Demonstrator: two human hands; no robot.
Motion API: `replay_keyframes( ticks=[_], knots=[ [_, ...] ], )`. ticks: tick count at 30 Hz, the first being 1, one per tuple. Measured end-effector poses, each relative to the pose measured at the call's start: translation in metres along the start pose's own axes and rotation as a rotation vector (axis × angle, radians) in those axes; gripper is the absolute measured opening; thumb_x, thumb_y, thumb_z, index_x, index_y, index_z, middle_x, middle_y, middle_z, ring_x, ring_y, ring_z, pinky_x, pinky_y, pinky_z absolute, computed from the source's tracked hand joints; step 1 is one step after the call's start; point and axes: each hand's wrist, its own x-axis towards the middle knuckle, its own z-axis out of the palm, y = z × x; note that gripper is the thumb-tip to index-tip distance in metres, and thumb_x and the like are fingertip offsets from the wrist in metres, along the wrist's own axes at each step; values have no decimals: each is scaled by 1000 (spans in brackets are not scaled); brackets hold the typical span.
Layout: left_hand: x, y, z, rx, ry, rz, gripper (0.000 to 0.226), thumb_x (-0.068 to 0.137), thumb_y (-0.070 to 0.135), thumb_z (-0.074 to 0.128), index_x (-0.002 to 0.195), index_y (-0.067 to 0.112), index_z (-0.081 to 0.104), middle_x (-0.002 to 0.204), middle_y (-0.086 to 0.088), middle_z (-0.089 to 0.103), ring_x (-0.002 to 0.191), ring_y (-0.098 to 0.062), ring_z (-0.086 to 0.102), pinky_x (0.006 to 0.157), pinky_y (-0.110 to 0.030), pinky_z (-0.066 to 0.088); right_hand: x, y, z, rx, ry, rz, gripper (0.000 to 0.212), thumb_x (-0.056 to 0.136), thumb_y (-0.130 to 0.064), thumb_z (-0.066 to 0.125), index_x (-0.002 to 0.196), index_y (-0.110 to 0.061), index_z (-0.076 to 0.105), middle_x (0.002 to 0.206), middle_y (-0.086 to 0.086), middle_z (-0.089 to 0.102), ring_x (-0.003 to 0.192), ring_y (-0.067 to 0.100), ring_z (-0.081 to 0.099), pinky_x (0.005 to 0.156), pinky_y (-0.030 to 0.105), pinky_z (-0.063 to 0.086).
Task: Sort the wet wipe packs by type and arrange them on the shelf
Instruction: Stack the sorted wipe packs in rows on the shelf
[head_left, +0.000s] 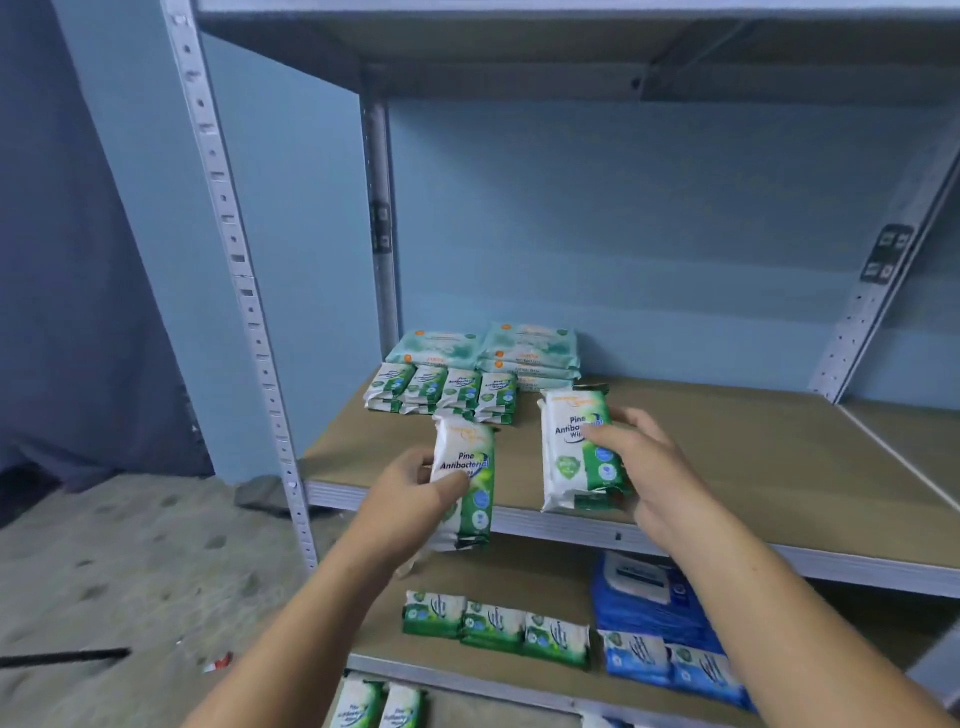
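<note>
My left hand (415, 493) grips a white-and-green Pine Antibacterial wipes pack (467, 467) just above the front edge of the middle shelf (753, 467). My right hand (644, 462) holds a small stack of the same green packs (569, 447) that rests on the shelf board to the right. Behind them, a row of several matching green packs (441, 392) lies on the shelf. Pale teal packs (488, 348) are stacked against the back wall.
The lower shelf (519, 577) carries three small green packs (496, 626), small blue packs (670, 660) and a big blue pack (639, 587). Two more green packs (376, 706) lie below. A metal upright (244, 291) stands at left, beside sandy floor (104, 571).
</note>
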Motion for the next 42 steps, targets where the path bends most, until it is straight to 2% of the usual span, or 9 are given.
replay_keyframes(
  ticks=[4,9,14,17,22,25,31,34,42],
  knots=[
    [24,-1,17,-43,25,-3,21,87,27,70,108,23,67,93,4,77,82,-14,74,82,-37,58,25,21,8,9,120,55,30,88,-11,69,116,-14,59,100,12,75,86,29,73,80,46,59],
    [62,-10,46,-39,-6,-23,34,86,33,73,116,27,59,94,5,76,81,-11,74,85,-41,59,49,35,10,-111,187,83,31,89,-13,68,116,-18,54,96,6,71,72,18,70,54,26,51],
    [95,-13,72,106,-24,2,43,89,37,71,124,32,48,86,5,76,74,-5,71,70,-27,53,71,48,6,-503,221,115,20,84,-28,66,101,-27,57,93,-2,69,84,20,68,82,39,59],
    [108,-11,80,159,-7,-30,41,91,38,68,127,29,50,87,2,73,77,-10,69,63,-25,49,77,46,2,-770,218,75,13,83,-33,62,93,-25,63,89,-6,70,81,19,67,76,34,57],
    [119,-16,69,740,89,173,45,89,51,59,125,24,55,97,0,71,95,-26,66,79,-35,54,80,50,-8,-909,222,-82,32,89,-33,62,121,-31,59,121,-5,51,101,16,57,83,30,44],
    [122,-19,56,702,22,222,54,89,52,62,137,28,52,121,4,66,105,-23,64,86,-32,51,73,50,-7,-886,182,-217,25,90,-29,63,114,-31,60,117,-8,48,102,14,56,85,31,46],
    [105,-28,50,710,-178,405,66,79,63,71,136,34,57,141,10,46,114,-11,55,97,-27,46,59,39,-11,-1038,-50,-314,6,77,-22,64,81,-26,61,98,-11,50,97,15,49,77,27,42],
    [98,-34,51,752,-211,387,78,73,55,80,143,37,49,148,10,35,124,-13,50,103,-33,46,51,44,-10,-1151,-81,-356,11,77,-27,68,87,-27,63,103,-11,49,107,17,43,90,30,44],
    [98,-40,60,673,-107,409,60,82,30,81,138,32,59,143,7,46,114,-16,55,99,-30,47,43,50,-14,-1178,-67,-431,28,83,-18,72,109,-30,74,115,-12,55,112,13,52,93,30,48]
  ],
)
